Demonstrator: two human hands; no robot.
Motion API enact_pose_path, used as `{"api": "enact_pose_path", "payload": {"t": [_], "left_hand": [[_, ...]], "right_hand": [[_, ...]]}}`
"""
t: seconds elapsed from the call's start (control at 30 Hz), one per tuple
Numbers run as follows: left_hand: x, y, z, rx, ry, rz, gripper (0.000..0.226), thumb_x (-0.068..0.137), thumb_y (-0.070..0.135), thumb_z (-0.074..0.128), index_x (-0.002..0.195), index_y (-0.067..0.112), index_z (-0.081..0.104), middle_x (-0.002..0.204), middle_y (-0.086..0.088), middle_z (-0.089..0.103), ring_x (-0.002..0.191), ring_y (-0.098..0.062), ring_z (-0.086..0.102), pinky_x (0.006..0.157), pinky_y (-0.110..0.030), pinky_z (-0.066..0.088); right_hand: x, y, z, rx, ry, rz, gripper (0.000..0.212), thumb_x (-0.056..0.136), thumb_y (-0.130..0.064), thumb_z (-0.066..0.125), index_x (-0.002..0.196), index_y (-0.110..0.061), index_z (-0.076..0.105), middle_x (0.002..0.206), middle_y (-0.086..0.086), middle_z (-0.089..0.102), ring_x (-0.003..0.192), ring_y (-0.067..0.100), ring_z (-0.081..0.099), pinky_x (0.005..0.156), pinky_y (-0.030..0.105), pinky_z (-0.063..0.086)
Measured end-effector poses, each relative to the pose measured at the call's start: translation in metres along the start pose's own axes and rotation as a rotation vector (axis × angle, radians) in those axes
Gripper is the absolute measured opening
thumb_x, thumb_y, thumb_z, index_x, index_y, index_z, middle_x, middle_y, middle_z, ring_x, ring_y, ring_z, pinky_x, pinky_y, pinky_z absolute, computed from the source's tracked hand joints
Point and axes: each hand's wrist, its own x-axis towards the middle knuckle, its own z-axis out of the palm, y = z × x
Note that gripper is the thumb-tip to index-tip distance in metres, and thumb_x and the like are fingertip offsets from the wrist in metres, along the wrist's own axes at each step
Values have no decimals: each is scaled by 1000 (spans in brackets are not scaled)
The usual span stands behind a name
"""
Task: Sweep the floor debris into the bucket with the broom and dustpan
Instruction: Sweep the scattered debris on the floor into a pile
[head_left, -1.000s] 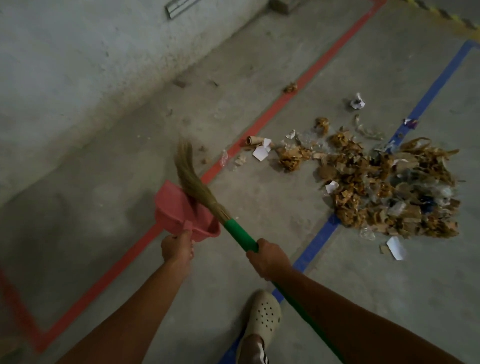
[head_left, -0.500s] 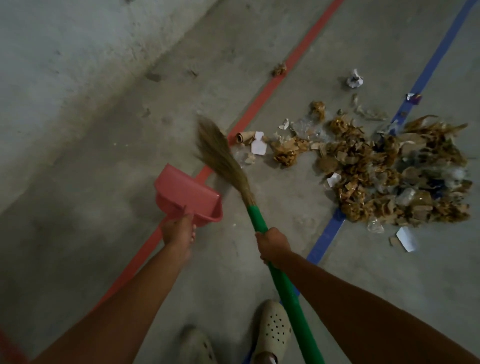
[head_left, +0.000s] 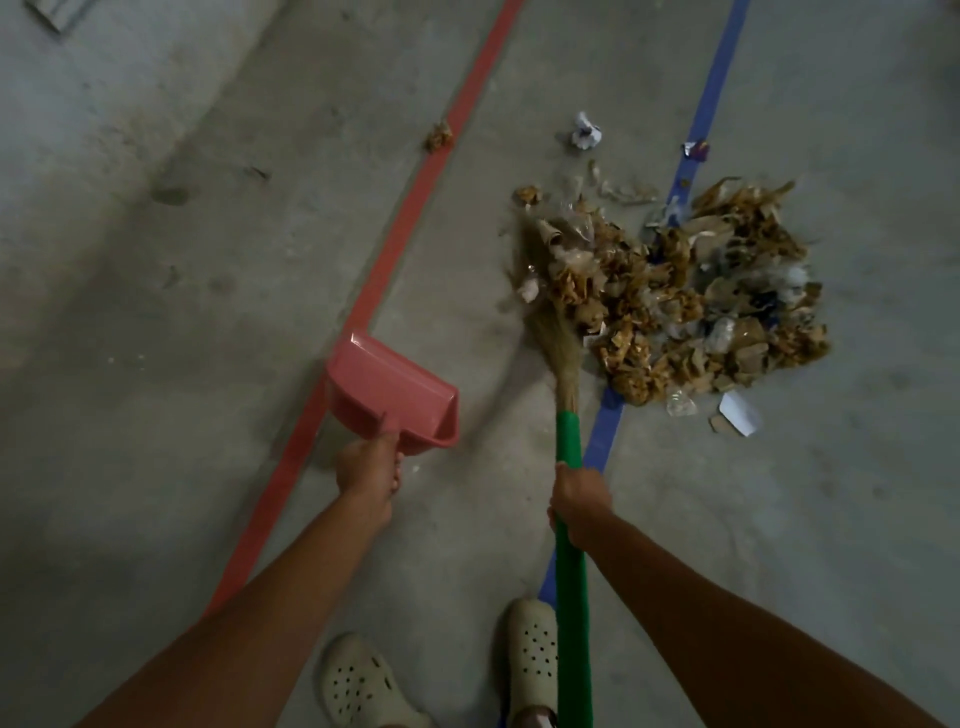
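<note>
Debris first: a big heap of brown torn cardboard and paper scraps (head_left: 691, 301) sits on the grey concrete floor (head_left: 779, 519), right of centre, spreading over the blue tape line (head_left: 719, 78) that runs from near to far. The green-handled straw broom (head_left: 566, 431) points away from the person, and its bristles lie against the left edge of that heap, touching the scraps; they look a bit blurred. The right hand (head_left: 579, 501) has its fingers wrapped round the green handle, a little below where the straw starts; the rest of the handle runs back past the right cream perforated clog (head_left: 530, 649). The left hand (head_left: 369, 467) grips the short handle of the pink plastic dustpan (head_left: 389, 387); the pan is left of the broom, well apart from the heap, with its open mouth facing far and its far corner over the red tape line (head_left: 415, 192). Can't tell whether the pan is touching the floor or held just above it.

Strays: a crumpled white paper ball (head_left: 587, 131) lies beyond the heap, between the two tape lines; a small brown scrap (head_left: 439, 137) lies right beside the red line, far side; a flat white card (head_left: 740, 413) lies just beside the near edge of the heap. The other cream clog (head_left: 358, 680) is at the near edge, left of the first.
</note>
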Motion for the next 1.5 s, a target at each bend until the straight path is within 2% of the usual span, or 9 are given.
{"api": "enact_pose_path", "payload": {"t": [0.1,0.23,0.4,0.53,0.8,1.0,1.27,1.37,1.5], "left_hand": [[-3,3,8,58,-30,19,40,90,37,69,65,10,55,54,-5,52,29,-3,36,31,-14,25],[-13,10,19,117,-78,35,39,90,35,70,65,8,56,55,-5,52,27,-3,37,31,-12,26],[-31,26,35,180,-139,83,37,90,35,70,68,7,59,55,-4,54,29,-3,37,31,-13,26],[-46,40,49,183,-184,129,35,91,32,70,69,6,59,55,-6,52,28,-2,37,30,-13,25],[-66,42,66,242,-203,155,36,90,31,70,66,8,57,56,-6,52,29,-4,36,31,-13,25],[-77,37,68,221,-223,145,35,91,28,69,67,6,57,56,-7,52,28,-3,36,30,-13,25],[-75,47,63,193,-208,150,39,89,35,71,65,8,58,53,-4,53,29,-4,36,31,-14,26],[-70,51,55,180,-184,151,39,88,35,72,64,7,59,50,-3,53,28,-4,36,30,-14,26],[-60,57,33,163,-161,118,42,87,37,72,62,6,59,46,-3,50,26,-6,34,31,-13,25]], "right_hand": [[-3,2,-15,106,6,30,33,101,-40,48,109,-8,53,92,13,64,66,20,60,51,31,49],[-18,8,-35,266,29,14,30,100,-35,49,106,-5,55,83,13,61,59,21,56,44,26,43],[-45,18,-56,335,35,-68,32,100,-32,48,110,-3,57,75,11,57,50,18,51,31,16,37],[-65,23,-65,380,49,-120,33,102,-32,47,116,-4,54,81,11,59,51,16,51,34,19,40],[-86,35,-74,468,138,-150,29,104,-33,44,111,-8,54,79,9,58,53,16,52,36,21,40],[-88,49,-83,331,145,-191,32,104,-39,40,115,-10,51,87,7,61,62,16,57,47,25,46],[-100,50,-79,211,146,-330,28,103,-38,44,112,-13,52,81,3,61,60,11,58,51,26,52],[-106,41,-70,125,104,-401,25,100,-35,52,111,-13,50,87,6,63,66,17,62,62,36,60],[-118,23,-50,-91,45,-490,24,96,-36,57,110,-20,46,92,8,63,79,25,68,73,45,61]]}}
